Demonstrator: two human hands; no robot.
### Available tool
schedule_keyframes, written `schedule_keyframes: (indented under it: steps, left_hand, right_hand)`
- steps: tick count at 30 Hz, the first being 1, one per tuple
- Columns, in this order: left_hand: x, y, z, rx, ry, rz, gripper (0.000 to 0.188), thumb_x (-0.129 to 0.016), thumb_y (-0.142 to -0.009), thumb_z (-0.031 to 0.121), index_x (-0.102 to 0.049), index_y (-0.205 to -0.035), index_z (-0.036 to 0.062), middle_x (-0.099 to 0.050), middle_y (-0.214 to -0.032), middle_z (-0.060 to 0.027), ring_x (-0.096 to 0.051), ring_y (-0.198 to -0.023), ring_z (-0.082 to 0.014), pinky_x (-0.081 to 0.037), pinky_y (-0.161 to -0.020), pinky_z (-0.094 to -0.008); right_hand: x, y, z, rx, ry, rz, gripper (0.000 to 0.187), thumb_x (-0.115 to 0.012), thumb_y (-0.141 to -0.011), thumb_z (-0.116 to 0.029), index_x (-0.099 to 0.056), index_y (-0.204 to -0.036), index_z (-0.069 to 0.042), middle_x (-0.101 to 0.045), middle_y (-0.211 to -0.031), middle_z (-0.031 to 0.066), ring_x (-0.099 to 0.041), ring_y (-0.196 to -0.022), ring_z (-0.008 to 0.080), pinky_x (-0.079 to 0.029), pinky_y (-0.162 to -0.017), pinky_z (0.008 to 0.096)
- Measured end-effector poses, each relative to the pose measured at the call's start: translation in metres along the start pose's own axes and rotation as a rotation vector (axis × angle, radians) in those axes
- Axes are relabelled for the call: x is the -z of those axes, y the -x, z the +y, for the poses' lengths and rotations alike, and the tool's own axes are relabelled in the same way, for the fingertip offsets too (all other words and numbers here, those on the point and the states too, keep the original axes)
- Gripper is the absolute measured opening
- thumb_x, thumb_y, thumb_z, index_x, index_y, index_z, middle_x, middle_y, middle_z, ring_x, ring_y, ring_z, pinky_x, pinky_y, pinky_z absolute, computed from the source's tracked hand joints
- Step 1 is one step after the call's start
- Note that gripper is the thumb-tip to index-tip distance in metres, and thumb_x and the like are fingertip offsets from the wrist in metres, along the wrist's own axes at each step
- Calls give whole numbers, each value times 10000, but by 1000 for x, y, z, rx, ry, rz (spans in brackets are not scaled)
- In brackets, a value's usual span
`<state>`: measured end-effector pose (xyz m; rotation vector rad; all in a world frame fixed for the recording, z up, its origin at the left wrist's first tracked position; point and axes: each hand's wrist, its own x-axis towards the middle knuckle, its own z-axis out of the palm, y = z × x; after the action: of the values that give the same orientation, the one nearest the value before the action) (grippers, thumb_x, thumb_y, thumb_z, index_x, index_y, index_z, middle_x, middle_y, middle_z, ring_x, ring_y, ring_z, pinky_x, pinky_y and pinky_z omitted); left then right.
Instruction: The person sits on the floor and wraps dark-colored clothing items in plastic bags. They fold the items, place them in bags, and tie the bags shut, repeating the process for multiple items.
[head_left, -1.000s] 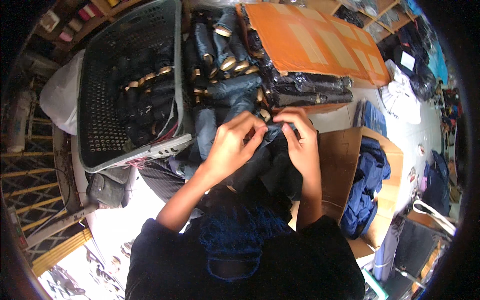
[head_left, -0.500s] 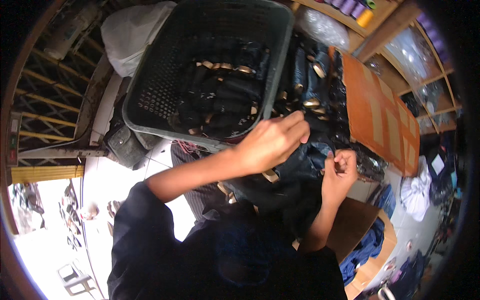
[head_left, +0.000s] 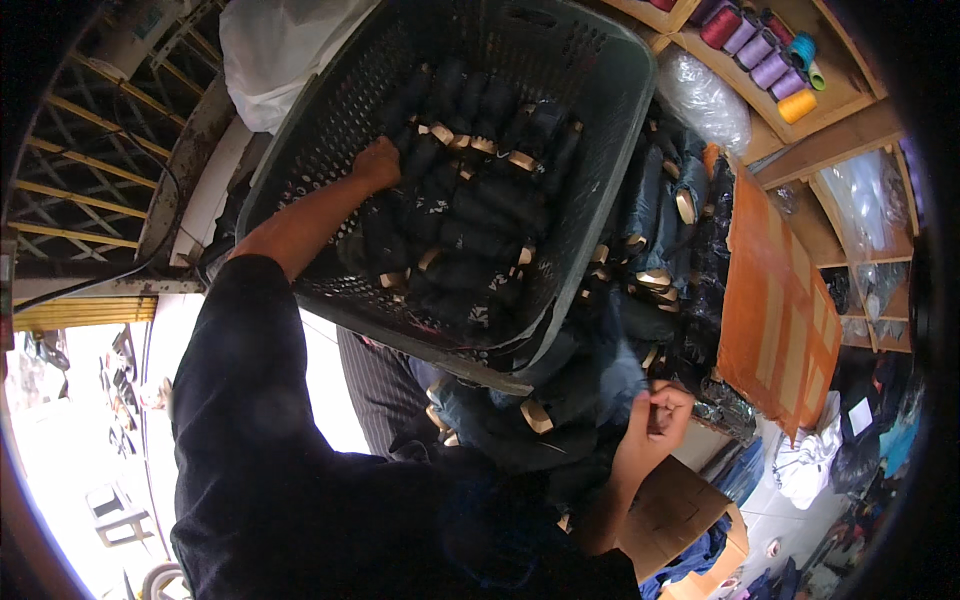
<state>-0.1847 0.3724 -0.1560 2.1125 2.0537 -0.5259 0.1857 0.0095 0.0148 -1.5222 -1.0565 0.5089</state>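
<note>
Inside a large dark plastic basket (head_left: 590,190) lie several rolls of black cloth (head_left: 495,205) with tan bands. My left hand (head_left: 378,165) reaches over the basket's left side and rests closed among the rolls; what its fingers hold is hidden. Outside the basket's near right corner, my right hand (head_left: 660,412) is curled in a pinch. A smeared bluish strip (head_left: 622,375) meets its fingertips, too blurred to name. More dark rolls with tan bands (head_left: 537,415) lie below the basket, in front of my body.
Further banded rolls (head_left: 645,215) are stacked right of the basket, beside an orange-brown cardboard flap (head_left: 770,300). Wooden shelves (head_left: 830,130) hold thread spools (head_left: 768,68) and clear plastic. A cardboard box (head_left: 680,515) with blue cloth stands at lower right; a white bag (head_left: 280,60) is at upper left.
My left hand has moved from beside my right hand, up and left into the basket. The basket and surroundings have shifted in view. My right hand stays pinched near the lower rolls.
</note>
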Motion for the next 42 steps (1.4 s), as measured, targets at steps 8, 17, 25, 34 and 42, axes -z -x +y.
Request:
schedule_keyframes:
  steps: [8, 17, 25, 34, 42]
  left_hand:
    - [135, 62, 24, -65, 565, -403, 794, -730, -665, 398, -496, -1265, -66, -598, -1166, -249, -597, -1083, -322, -519, -845, -400]
    - [220, 309, 142, -1232, 601, 383, 634, -747, -650, 150, -519, -1223, 4, -601, -1064, -173, -593, -1021, -303, -464, -880, -409]
    - [146, 370, 196, -1404, 376, 352, 479, -747, -705, 196, -589, -1133, 53, -553, -1082, -86, -521, -1022, -253, -410, -891, -394]
    - [97, 343, 210, -1242, 39, 443, 186, -704, -702, 118, -615, -856, 64, -573, -894, -69, -547, -946, -260, -429, -838, -376]
    - [95, 339, 211, -1196, 531, 275, 114, -712, -736, 90, -670, -806, 11, -597, -787, -126, -616, -734, -308, -498, -666, -393]
  right_hand:
    - [5, -11, -8, 19, -302, -359, 338, -600, -855, -233, -549, -1041, 44, -526, -1076, 160, -501, -997, 229, -384, -919, 331]
    - [48, -7, 10, -510, -1267, -691, 859, -190, -910, -704, -483, -1238, 34, -560, -1188, 265, -611, -916, 394, -523, -687, 465]
    - [103, 75, -12, -687, -1065, -250, 704, -401, -947, -529, -341, -1391, 16, -621, -1042, 203, -626, -583, 176, -523, -442, 272]
    - [76, 130, 38, -909, -1350, 48, 542, -410, -963, -461, -506, -1186, 23, -611, -1086, 204, -625, -946, 359, -517, -842, 527]
    - [57, 162, 2, -839, -1024, -503, 603, -598, -879, -271, -313, -1351, -27, -573, -1130, 275, -642, -914, 396, -544, -789, 539]
